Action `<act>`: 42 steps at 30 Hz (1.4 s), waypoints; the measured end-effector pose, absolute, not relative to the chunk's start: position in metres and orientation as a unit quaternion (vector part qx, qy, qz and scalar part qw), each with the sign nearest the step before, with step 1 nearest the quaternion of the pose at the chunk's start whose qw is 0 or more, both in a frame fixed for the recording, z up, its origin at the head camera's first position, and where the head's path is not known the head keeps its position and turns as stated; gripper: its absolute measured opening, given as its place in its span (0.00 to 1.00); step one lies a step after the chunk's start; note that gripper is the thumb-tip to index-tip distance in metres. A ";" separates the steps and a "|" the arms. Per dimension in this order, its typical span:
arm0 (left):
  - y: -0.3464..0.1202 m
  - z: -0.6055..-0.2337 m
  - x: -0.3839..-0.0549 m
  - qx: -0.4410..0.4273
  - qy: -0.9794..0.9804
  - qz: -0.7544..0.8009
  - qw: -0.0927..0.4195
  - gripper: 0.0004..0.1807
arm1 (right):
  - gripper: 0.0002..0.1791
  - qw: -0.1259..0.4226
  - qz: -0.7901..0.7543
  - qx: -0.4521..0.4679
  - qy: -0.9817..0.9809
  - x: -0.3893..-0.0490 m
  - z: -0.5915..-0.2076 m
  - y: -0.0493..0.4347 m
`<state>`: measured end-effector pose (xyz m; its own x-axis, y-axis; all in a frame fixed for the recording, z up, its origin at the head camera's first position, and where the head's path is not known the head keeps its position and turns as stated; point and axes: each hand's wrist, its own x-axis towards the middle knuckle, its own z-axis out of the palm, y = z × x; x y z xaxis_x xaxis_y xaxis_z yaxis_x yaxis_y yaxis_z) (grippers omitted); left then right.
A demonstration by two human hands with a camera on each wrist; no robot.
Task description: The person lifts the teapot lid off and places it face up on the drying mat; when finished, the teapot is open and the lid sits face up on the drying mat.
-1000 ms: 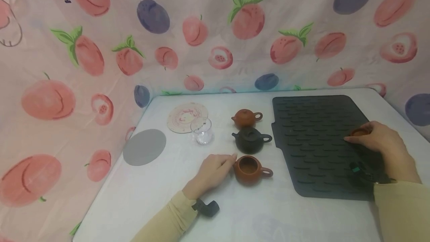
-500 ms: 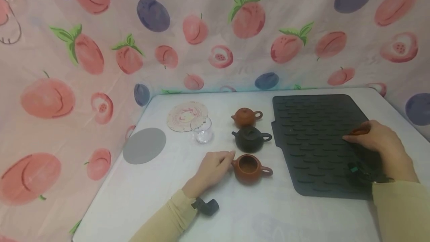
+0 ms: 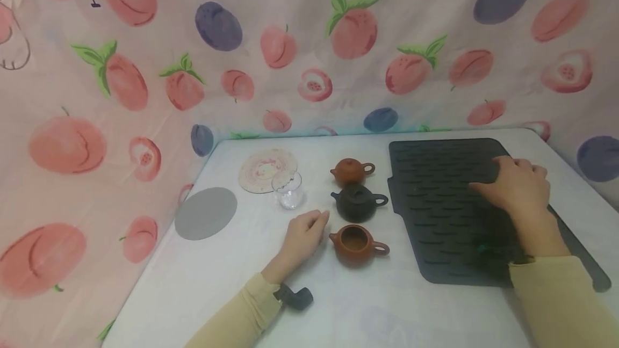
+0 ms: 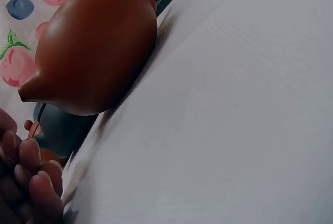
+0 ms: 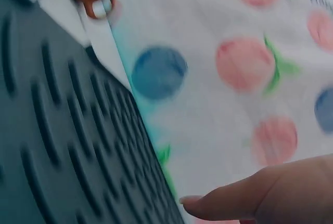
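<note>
We see three small clay teapots in a row running from near to far on the white tabletop (image 3: 338,316), left of a dark grey ridged rectangular mat (image 3: 445,224). The reddish-brown round teapot (image 3: 354,255) is nearest, upright and uncovered, its spout to the left and its handle to the right. Beyond it stand the black squat teapot (image 3: 355,209) and, farthest, the orange-brown round teapot (image 3: 348,173), both with lids on.

Our left hand (image 3: 301,236) rests just left of the nearest pot's spout, fingers loosely curled, thumb near the forefinger; it holds nothing, and a gap shows between it and the spout. Our right hand (image 3: 519,187) is over the right part of the mat, thumb spread well away from the fingers. We see nothing in its grasp, though we cannot tell what lies beneath the palm.

As for progress, we judge the work to be partway: one pot is uncovered, while the other two appear unhandled. The nearest pot's own lid shows in no view; it may be hidden behind the right hand. All three pots are off the mat.

Farther left are a clear stemless glass (image 3: 288,193), a pink-patterned round coaster (image 3: 261,169) and a flat grey disc (image 3: 206,214).
</note>
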<state>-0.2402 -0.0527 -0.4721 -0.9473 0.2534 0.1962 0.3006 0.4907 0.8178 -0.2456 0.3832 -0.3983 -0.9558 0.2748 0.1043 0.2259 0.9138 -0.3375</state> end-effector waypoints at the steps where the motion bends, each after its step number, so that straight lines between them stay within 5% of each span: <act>1: -0.053 -0.473 -0.241 -0.150 -0.861 -0.485 0.021 0.26 | 0.45 0.079 0.163 -0.112 -0.977 -0.248 -0.397 0.374; 8: -0.049 -0.478 -0.245 -0.136 -0.848 -0.512 -0.037 0.26 | 0.33 0.091 0.215 0.012 -0.972 -0.257 -0.390 0.305; 19: -0.035 -0.484 -0.271 -0.148 -0.832 -0.530 -0.063 0.29 | 0.21 -0.009 0.277 0.118 -0.954 -0.269 -0.392 0.219; 30: -0.032 -0.482 -0.292 -0.123 -0.826 -0.536 -0.120 0.32 | 0.20 0.016 0.273 0.216 -0.937 -0.267 -0.401 0.199; 42: -0.027 -0.469 -0.299 -0.095 -0.844 -0.517 -0.103 0.25 | 0.18 0.003 0.269 0.224 -0.937 -0.273 -0.406 0.197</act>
<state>-0.2986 -0.0274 -0.4690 -0.9610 0.2660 -0.0756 0.0536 0.4473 0.8928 -0.2726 0.1972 -0.4058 -0.8995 -0.4181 0.1270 -0.4217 0.7547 -0.5026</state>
